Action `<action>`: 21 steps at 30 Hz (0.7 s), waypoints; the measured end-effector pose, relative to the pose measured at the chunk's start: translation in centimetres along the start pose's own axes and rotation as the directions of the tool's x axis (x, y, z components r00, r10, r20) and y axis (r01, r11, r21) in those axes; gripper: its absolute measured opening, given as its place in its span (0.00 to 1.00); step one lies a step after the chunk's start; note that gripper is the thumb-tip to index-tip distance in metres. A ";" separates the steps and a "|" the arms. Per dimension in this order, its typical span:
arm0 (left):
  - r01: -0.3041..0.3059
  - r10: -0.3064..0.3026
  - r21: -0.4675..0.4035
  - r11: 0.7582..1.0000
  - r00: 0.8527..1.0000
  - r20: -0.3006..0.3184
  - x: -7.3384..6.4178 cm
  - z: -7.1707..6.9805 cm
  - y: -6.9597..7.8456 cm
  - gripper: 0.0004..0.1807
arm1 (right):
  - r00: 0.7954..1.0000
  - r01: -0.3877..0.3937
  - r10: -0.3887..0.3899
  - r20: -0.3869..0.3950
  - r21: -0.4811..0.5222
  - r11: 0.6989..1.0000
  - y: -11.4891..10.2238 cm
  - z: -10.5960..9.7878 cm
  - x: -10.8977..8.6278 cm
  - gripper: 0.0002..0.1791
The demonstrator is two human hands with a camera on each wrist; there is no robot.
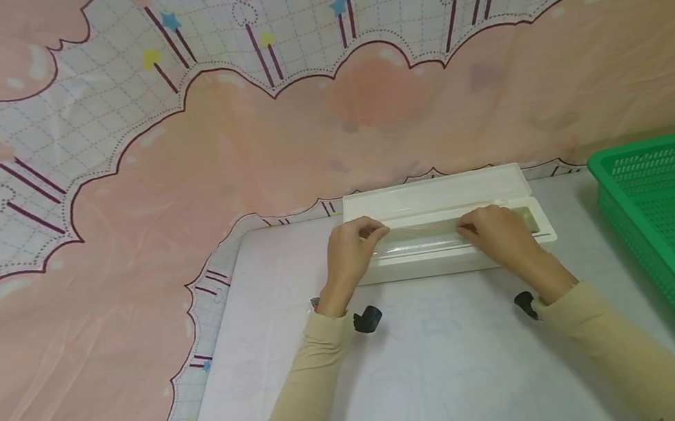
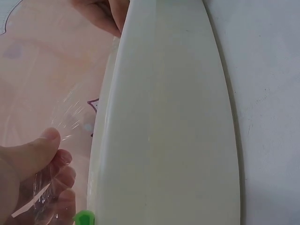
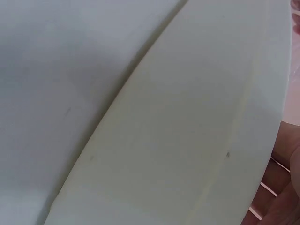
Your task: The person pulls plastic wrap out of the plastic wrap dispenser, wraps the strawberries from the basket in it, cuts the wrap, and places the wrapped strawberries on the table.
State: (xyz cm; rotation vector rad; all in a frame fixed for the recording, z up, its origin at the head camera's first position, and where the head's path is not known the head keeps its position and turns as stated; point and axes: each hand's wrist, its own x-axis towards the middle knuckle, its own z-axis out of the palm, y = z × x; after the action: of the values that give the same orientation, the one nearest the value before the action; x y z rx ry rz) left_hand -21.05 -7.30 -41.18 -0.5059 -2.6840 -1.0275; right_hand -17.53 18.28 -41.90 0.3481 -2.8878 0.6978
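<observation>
A long white cling film dispenser (image 1: 431, 267) lies on the table with its lid (image 1: 435, 192) raised at the back. Clear cling film (image 1: 418, 236) spans the opening between both hands. My left hand (image 1: 348, 252) pinches the film near the dispenser's left end, thumb against fingertips; stretch lines run through the film (image 2: 68, 112) in the left wrist view. My right hand (image 1: 503, 235) pinches the film toward the right end. In the right wrist view, the dispenser's front wall (image 3: 178, 117) hides most of the right hand (image 3: 283, 192), including its fingertips.
A green perforated basket (image 1: 642, 252) stands at the right. White sheeting (image 1: 431, 373) covers the table, and a pink patterned cloth (image 1: 281, 154) hangs behind and at the left. Black wrist devices (image 1: 367, 319) sit by the cuffs. A small green piece (image 2: 84, 217) shows beside the dispenser.
</observation>
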 end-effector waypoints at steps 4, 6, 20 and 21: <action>0.003 -0.003 -0.002 1.000 1.000 -0.002 0.0 0.1 0.0 0.08 | 1.000 0.013 -0.014 -0.010 -0.020 1.000 0.5 -0.1 -0.3 0.08; 0.003 -0.003 -0.003 1.000 1.000 -0.003 0.0 0.1 0.1 0.08 | 1.000 0.018 -0.018 -0.023 -0.024 1.000 0.7 -0.1 -0.4 0.07; 0.010 -0.011 -0.010 1.000 1.000 -0.010 0.1 0.2 -0.1 0.08 | 0.999 -0.022 0.023 -0.043 0.032 0.999 1.4 0.3 -0.1 0.07; 0.013 -0.013 -0.012 1.000 1.000 -0.010 0.1 0.2 -0.1 0.08 | 0.999 -0.026 0.027 -0.044 0.038 0.999 1.5 0.3 -0.1 0.07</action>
State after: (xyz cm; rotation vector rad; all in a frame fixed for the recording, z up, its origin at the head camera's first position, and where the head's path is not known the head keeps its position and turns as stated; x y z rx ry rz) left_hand -21.22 -7.19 -41.36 -0.4847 -2.6770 -1.0472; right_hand -17.88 19.41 -42.78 0.2955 -2.8458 0.7552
